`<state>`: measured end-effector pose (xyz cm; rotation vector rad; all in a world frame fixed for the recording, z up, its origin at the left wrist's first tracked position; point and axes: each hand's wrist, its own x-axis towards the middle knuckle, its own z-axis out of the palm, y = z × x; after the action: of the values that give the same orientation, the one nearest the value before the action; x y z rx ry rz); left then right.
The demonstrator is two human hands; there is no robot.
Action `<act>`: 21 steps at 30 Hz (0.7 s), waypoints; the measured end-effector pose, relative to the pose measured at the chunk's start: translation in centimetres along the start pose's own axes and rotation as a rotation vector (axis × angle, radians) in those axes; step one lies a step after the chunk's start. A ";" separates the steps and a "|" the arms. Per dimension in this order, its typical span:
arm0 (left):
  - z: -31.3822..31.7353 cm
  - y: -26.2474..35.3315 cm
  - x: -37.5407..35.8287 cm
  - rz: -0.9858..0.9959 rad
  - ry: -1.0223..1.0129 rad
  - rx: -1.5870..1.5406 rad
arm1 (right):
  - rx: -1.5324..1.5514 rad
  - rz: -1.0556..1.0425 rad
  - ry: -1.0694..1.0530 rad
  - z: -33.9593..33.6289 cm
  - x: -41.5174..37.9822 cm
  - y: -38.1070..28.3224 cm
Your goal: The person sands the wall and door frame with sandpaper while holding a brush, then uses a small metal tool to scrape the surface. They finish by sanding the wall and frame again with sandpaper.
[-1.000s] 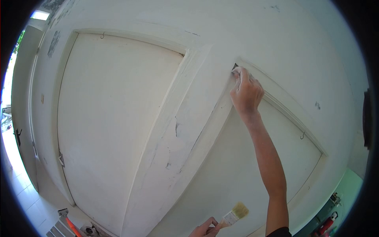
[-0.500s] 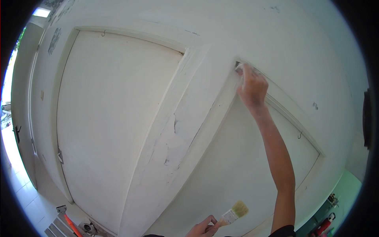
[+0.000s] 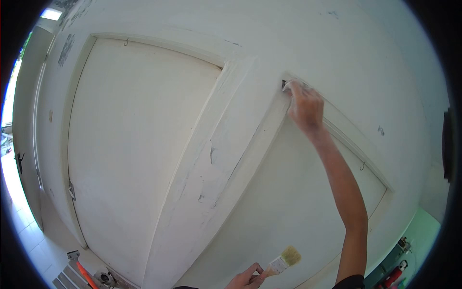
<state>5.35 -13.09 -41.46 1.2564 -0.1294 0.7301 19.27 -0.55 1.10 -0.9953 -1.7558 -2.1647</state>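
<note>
My right hand [image 3: 308, 107] is raised to the upper left corner of the right door frame [image 3: 346, 127]. Its fingers are closed on a small folded sheet [image 3: 285, 85], dark on one face and whitish on the other, like sandpaper; most of it is hidden behind the fingers. The sheet rests against the frame's corner. Low in the view, my left hand [image 3: 246, 278] grips a paintbrush [image 3: 285, 260] by its handle. The brush's pale yellowish bristles point up and to the right, in front of the right door [image 3: 260, 212].
A closed white door [image 3: 134, 130] stands to the left, with a cracked, patchy wall strip [image 3: 204, 168] between the doors. An orange-handled scraper [image 3: 83, 269] is at lower left, near a slatted surface [image 3: 65, 280]. Further left, a grey door [image 3: 29, 120] stands ajar.
My right hand has shifted slightly left and down along the frame corner with the folded sheet. My left hand still holds the paintbrush in nearly the same spot. The view has moved slightly.
</note>
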 end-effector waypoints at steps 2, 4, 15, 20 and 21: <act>-0.1 -0.4 0.0 -0.014 0.011 0.039 | -0.004 0.013 0.019 0.0 -0.5 -0.4; 0.1 -0.9 -0.4 -0.025 0.028 0.069 | 0.093 -0.047 0.007 -0.2 -0.8 -0.5; 0.4 0.1 -0.8 0.006 -0.003 0.048 | -0.002 -0.067 -0.020 -0.5 0.4 0.3; 0.7 0.4 -1.0 0.009 0.046 0.070 | 0.079 -0.134 0.028 -0.8 -0.3 0.4; 0.7 0.4 -1.0 -0.002 0.040 0.037 | 0.058 -0.065 -0.053 -1.0 0.7 0.6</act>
<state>4.54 -14.08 -41.33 1.2763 -0.0820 0.7583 18.63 -1.47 1.90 -1.0046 -1.8891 -2.1304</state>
